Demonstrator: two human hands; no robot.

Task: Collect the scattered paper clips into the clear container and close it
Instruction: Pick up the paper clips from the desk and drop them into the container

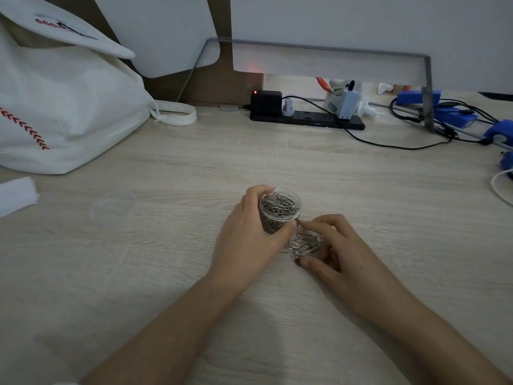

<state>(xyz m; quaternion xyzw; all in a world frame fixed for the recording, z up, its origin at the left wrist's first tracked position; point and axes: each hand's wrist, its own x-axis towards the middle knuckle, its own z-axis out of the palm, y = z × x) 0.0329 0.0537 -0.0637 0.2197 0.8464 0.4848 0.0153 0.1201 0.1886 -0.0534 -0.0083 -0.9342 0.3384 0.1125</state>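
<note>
A small clear container (281,207) stands upright on the wooden table, uncapped and holding many silver paper clips. My left hand (247,240) wraps around its left side and grips it. Just to its right, a small pile of loose paper clips (304,245) lies on the table. My right hand (333,248) curls over that pile, fingers bent around the clips and touching them; I cannot tell if any clip is pinched. The clear lid (113,208) lies flat on the table well to the left.
A white cloth bag (63,107) fills the far left, white paper (16,194) at the left edge. A black power strip (305,119) with plugs and cables runs along the back. Blue devices (455,113) and wires crowd the far right.
</note>
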